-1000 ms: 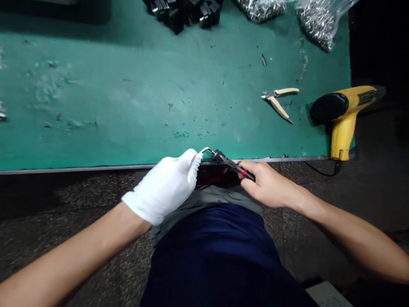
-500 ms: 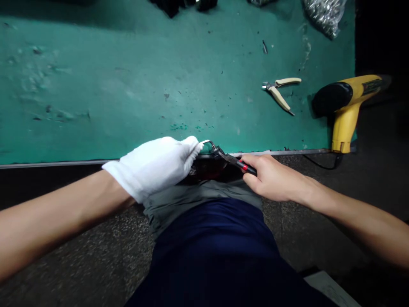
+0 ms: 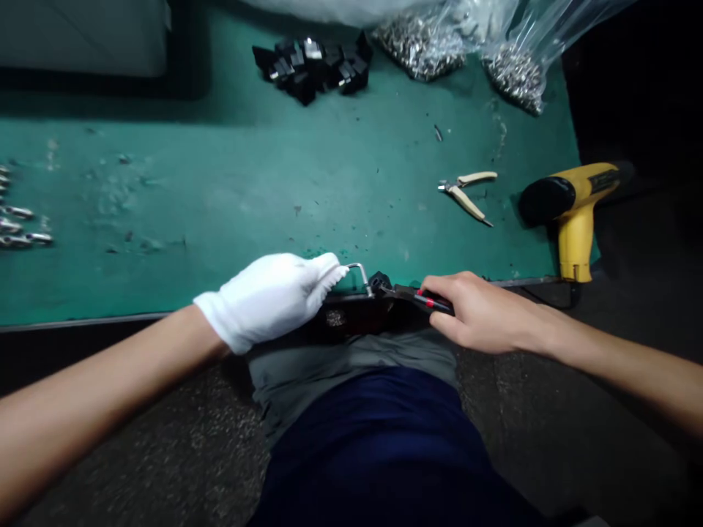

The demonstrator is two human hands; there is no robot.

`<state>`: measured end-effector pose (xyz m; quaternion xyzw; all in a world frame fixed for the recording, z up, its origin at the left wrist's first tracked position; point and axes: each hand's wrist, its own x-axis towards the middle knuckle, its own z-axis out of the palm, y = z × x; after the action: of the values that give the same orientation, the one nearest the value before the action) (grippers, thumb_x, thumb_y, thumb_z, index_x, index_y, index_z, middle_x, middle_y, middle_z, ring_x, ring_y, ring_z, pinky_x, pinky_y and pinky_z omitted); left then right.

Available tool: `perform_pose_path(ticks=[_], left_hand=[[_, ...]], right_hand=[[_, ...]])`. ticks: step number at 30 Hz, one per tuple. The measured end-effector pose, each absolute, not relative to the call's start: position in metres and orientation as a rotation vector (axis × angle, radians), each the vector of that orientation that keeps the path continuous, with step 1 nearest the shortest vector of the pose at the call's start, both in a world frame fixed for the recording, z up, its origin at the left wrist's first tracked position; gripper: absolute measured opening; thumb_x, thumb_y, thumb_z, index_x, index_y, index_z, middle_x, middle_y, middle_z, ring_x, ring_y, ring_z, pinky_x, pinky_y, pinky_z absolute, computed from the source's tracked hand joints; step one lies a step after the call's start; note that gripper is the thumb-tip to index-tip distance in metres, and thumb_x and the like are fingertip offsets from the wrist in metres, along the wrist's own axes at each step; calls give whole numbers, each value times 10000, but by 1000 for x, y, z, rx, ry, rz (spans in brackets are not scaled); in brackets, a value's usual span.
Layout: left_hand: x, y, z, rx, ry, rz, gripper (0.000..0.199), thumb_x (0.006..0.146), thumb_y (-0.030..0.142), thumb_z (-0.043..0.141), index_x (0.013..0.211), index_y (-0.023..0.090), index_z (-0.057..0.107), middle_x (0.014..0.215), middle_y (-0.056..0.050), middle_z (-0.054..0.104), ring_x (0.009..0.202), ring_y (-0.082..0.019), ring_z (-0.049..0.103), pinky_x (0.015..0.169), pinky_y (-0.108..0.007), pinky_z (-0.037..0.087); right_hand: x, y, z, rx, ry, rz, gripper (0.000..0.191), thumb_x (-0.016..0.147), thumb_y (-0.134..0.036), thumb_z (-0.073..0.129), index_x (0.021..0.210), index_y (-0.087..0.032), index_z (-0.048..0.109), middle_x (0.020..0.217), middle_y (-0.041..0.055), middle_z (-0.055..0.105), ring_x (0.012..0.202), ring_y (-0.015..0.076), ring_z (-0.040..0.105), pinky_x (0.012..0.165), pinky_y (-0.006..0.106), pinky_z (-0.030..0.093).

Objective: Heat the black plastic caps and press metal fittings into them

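Head view: a bent wire hook (image 3: 356, 272) rises from a dark part (image 3: 380, 281) at the front edge of the green bench (image 3: 165, 183), its end vanishing into the closed fingertips of the white-gloved left hand (image 3: 269, 301). The bare right hand (image 3: 483, 313), fingers curled shut around red-and-black pliers (image 3: 425, 298), has shifted toward 3 o'clock, and the pliers now lie flatter. Side cutters (image 3: 466, 196) sit at 2 o'clock, a yellow heat gun (image 3: 571, 205) farther out.
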<state>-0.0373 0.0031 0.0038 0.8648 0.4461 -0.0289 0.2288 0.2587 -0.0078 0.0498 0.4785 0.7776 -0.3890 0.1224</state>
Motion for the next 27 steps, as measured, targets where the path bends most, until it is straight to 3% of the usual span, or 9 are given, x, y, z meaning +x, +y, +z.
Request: perform_pose_path(ticks=[5, 14, 22, 27], left_hand=[[-39, -1, 2, 2220, 1327, 67, 422, 1062, 457, 267, 964, 206, 592, 696, -11, 619, 580, -178, 555, 636, -306, 385], [-60, 4, 2, 1904, 1790, 477, 333, 1050, 374, 381, 837, 219, 583, 793, -1, 661, 696, -157, 600, 685, -287, 406], [-71, -20, -12, 2063, 1934, 542, 319, 1048, 374, 411, 867, 198, 607, 746, 4, 641, 634, -143, 579, 682, -275, 407], [-73, -23, -30, 2289, 2093, 659, 211, 1023, 320, 487, 993, 193, 652, 913, -36, 743, 752, -180, 668, 695, -280, 420]], right_hand=[[258, -5, 46, 1451, 2254, -1348, 46, 848, -155, 528, 838, -198, 539, 721, -20, 576, 645, 132, 461, 618, 266, 333], [244, 9, 44, 1550, 2194, -1280, 63, 879, -210, 505, 844, -204, 557, 759, -10, 605, 668, 149, 491, 617, 268, 339], [237, 14, 37, 1499, 2391, -1075, 80, 871, -192, 519, 938, -197, 563, 800, -1, 595, 703, 159, 500, 645, 280, 318], [236, 14, 30, 1475, 2616, -1139, 139, 825, -122, 542, 946, -190, 534, 771, -36, 510, 676, 130, 435, 656, 267, 325]])
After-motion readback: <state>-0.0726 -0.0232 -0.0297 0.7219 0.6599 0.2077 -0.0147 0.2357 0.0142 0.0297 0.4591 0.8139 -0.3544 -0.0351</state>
